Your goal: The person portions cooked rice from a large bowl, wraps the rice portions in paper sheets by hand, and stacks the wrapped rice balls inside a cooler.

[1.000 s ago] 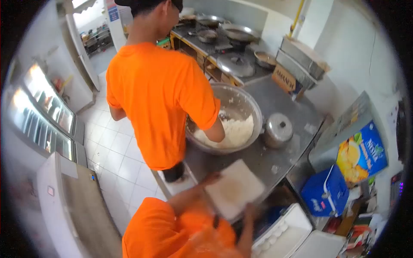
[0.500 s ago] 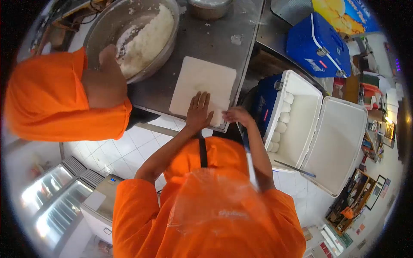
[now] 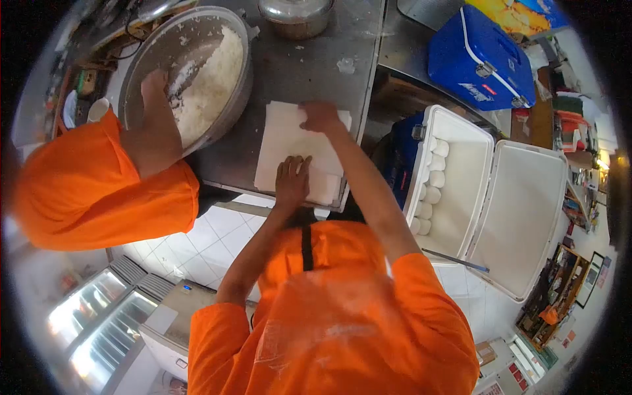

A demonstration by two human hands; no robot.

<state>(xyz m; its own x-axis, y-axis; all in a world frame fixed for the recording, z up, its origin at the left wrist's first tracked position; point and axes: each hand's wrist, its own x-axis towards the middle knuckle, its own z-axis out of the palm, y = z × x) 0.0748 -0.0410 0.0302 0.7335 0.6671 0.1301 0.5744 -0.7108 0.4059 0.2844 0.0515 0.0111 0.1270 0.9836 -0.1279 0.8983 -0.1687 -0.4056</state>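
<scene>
A stack of white square paper sheets [image 3: 273,141] lies near the corner of the metal table. My left hand [image 3: 291,185] presses on the near part of the stack, fingers slightly bent and apart, palm down. Toward the far right edge of the stack, my right hand [image 3: 321,117] rests over the sheets. Its thumb and forefinger point left with a gap between them, and I see nothing held there. The other fingers are partly hidden.
At left, a co-worker's hand [image 3: 155,85] reaches into a large metal basin [image 3: 247,82] of white rice-like food [image 3: 214,85]. A lidded pot [image 3: 296,16] stands beyond. At right, an open cooler [image 3: 464,178] holds several white rounded pieces; a closed blue cooler [image 3: 480,62] stands behind.
My right hand has moved from the near right corner of the paper to its far edge. My left hand stays on the stack, its fingers more bent. The whole view has shifted slightly.
</scene>
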